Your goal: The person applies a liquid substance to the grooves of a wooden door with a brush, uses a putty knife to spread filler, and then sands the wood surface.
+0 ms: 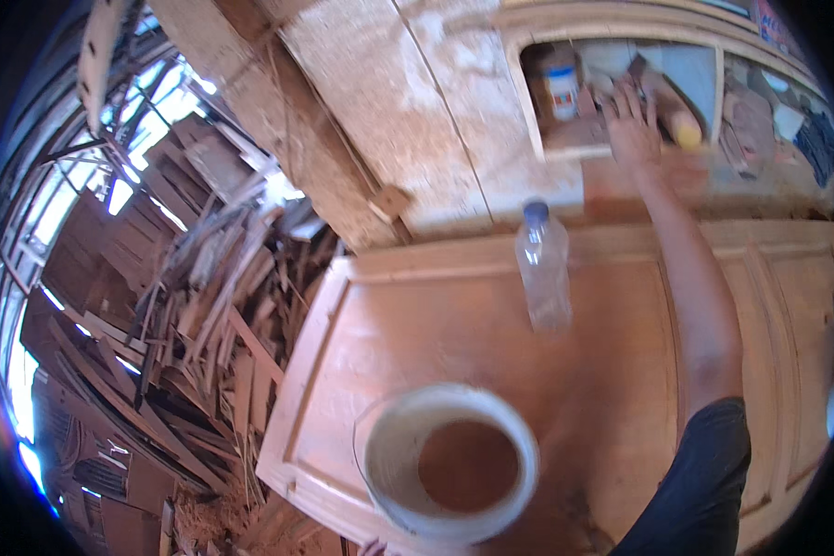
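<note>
My right hand (632, 125) reaches up into a wall shelf compartment (565, 148), its fingers stretched out among several brown pieces. A white jar with a blue lid (561, 91) stands to the left of that hand, and a piece with a yellow end (686, 130) lies to its right. Only a few fingertips of my left hand (372, 549) show at the lower edge, beside a white bucket (389, 463); whether they hold anything is hidden. Inside the bucket is brown matter (468, 466). A clear plastic bottle with a blue cap (544, 269) is beyond the bucket.
A panelled wooden door (417, 324) lies flat under the bucket and bottle. On the left is a big heap of scrap wood strips (232, 306). A dark cloth (817, 148) hangs from the shelf at far right. A wooden post (296, 120) rises beside the wall.
</note>
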